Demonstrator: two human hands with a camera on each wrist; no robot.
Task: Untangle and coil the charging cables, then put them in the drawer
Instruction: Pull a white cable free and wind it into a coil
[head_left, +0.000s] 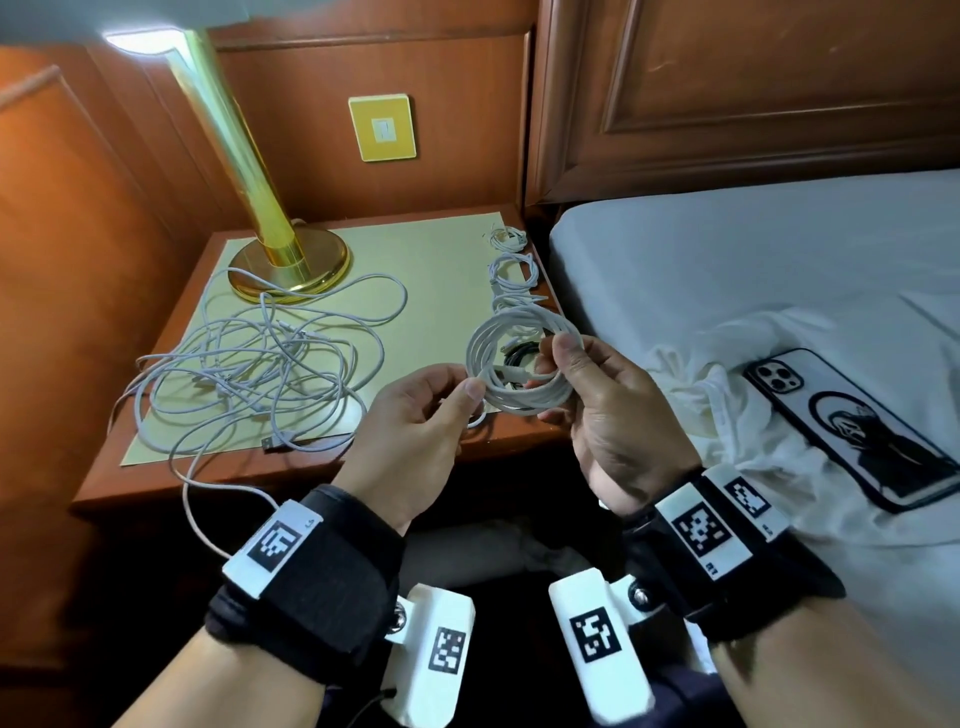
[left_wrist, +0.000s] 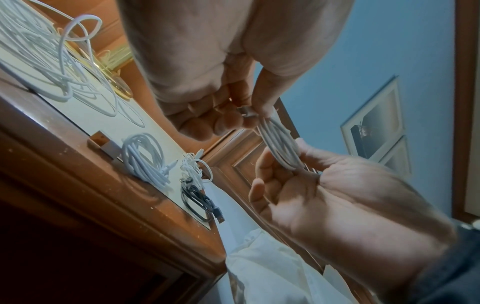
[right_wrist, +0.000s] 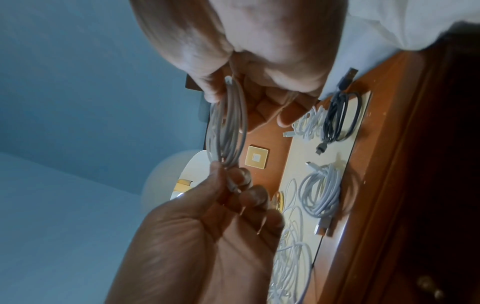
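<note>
Wooden nightstand (head_left: 498, 441) beside white bed (head_left: 727, 249)

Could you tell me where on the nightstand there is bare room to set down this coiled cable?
The mat is bare between the lamp base and the finished coils along its right edge. The left half is crowded by the tangled cables.

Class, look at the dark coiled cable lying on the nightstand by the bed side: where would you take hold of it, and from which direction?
Probably pinch the dark coiled cable across its bundled loops, coming from above. It lies flat on the nightstand, so the whole ring is reachable from above. Gripping all strands together should keep it coiled; pulling its loose plug end would likely unwind it.
</note>
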